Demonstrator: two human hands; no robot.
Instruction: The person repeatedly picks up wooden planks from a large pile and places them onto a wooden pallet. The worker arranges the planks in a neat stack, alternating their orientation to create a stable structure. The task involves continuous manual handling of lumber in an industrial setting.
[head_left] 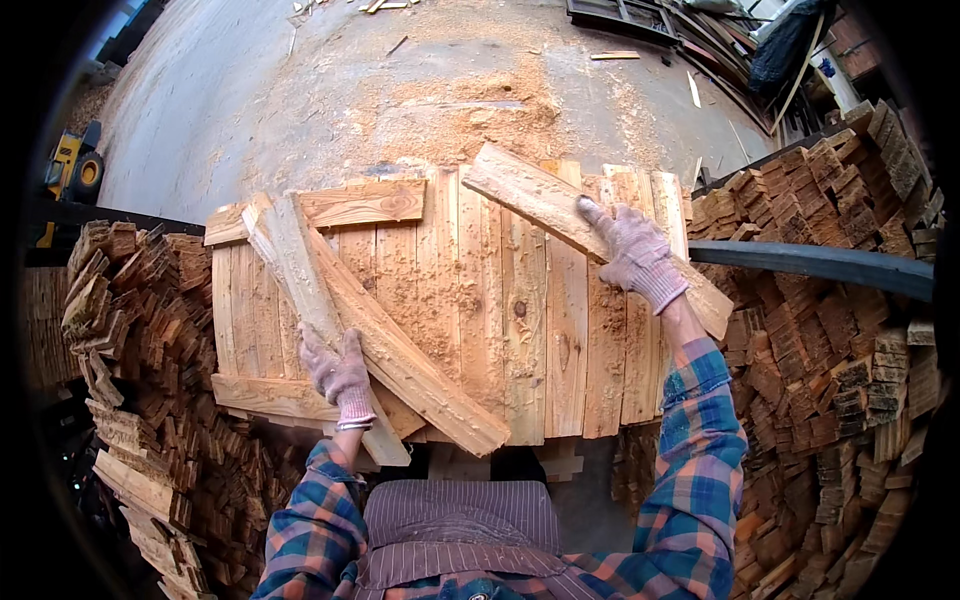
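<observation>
The left hand (338,378) grips a pale plank (298,265), the right hand (634,248) a sawdust-flecked board (525,192), both likely stiff, best held mid-length.

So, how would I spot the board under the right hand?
Find the wide plank panel in the middle. Look at its right half, where the gloved right hand holds a sawdust-speckled board. Unlike the boards on the left, this one reaches past the panel's right side.
</observation>
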